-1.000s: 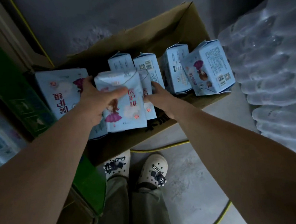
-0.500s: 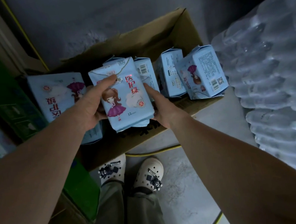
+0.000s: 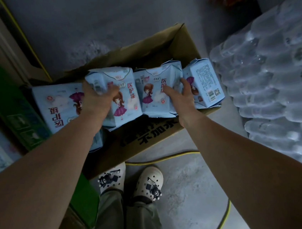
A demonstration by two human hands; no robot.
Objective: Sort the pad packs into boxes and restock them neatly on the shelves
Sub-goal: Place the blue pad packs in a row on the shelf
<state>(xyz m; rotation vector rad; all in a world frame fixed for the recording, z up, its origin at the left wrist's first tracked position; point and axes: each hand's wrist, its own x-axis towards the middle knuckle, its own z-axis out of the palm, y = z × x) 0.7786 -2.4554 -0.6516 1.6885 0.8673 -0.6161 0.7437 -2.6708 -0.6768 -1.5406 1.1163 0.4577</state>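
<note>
Fingers of the left hand (image 3: 96,99) are curled around the top left corner of one pale blue pad pack (image 3: 118,97), thumb hooked over the front, so that's a proper grip. The right hand (image 3: 179,96) has its fingers bent round the right edge of a second pad pack (image 3: 155,93), thumb lying across the printed front near the red characters. Both packs stand upright side by side, edges touching, faces toward the camera with the cartoon girl in the purple dress showing, and they sit in the open cardboard box (image 3: 148,137) on the concrete floor. A third pack (image 3: 206,84) stands just right of the right hand, turned so its barcode side shows, and a bigger pack (image 3: 60,107) lies upside down at the left end of the box, partly behind the left forearm. Shrink-wrapped water bottles (image 3: 276,75) are stacked off to the right, a green carton (image 3: 14,102) leans on the left, and a yellow cable (image 3: 162,158) runs past white clogs (image 3: 148,183).
</note>
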